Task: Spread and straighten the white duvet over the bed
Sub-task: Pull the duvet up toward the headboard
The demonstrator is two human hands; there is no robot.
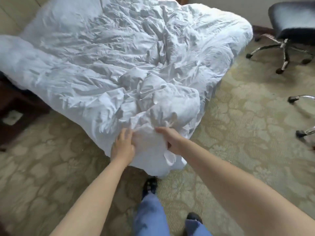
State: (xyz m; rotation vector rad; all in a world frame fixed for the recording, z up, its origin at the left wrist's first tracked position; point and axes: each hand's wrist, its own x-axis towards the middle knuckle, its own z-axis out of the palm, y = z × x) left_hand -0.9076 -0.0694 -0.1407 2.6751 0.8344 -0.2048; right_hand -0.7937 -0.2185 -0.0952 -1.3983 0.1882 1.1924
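Gripping the near corner of the white duvet (129, 65), the right hand (172, 140) has its fingers curled into a bunch of fabric, while the left hand (123, 143) lies against the same bunch with fingers extended; whether the left thumb pinches the cloth cannot be determined. The duvet covers most of the bed (10, 77), heavily creased, with a thick fold piled at the near corner and the hem hanging toward the patterned carpet (238, 133). Risk one: pulling on one corner only is likely to drag the whole cover diagonally, leaving the far side short and the creases set along the pull line. Risk two: the loose hanging hem may touch the carpet or be stepped on, since one shoe (150, 183) stands directly below it. Risk three: the one-handed grip on bunched fabric may slip if the duvet is shaken hard. Count: one duvet, one bed, two hands, one dark office chair (289, 23) well apart at the right, chrome legs of a second chair (305, 103) at the frame edge, and one dark nightstand (15, 106) at the left.
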